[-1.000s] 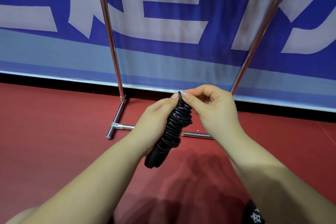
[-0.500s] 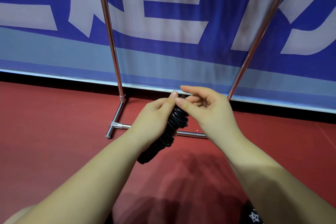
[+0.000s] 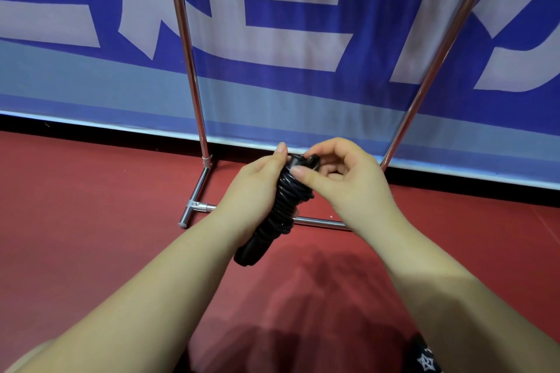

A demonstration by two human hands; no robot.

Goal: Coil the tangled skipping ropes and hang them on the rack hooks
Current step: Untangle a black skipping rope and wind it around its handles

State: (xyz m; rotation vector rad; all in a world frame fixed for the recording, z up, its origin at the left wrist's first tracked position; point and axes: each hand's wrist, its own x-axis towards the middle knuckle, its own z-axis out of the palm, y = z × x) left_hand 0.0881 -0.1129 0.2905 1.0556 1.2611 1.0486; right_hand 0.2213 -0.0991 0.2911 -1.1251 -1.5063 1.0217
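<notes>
A black skipping rope is wound in tight turns around its black handles, forming a slanted bundle. My left hand grips the bundle around its middle from the left. My right hand pinches the top end of the rope between thumb and fingers. The handle ends stick out below my left hand. Behind my hands stands the chrome rack, with two uprights and a floor bar; its hooks are out of view above.
A blue and white banner hangs behind the rack, down to a black strip at the floor. The floor is red. A dark shoe with a white star shows at the bottom right.
The bundle tilted and lowered slightly, then rose again. My right hand shifted its fingers at the top of the rope, now pinching the end loop.
</notes>
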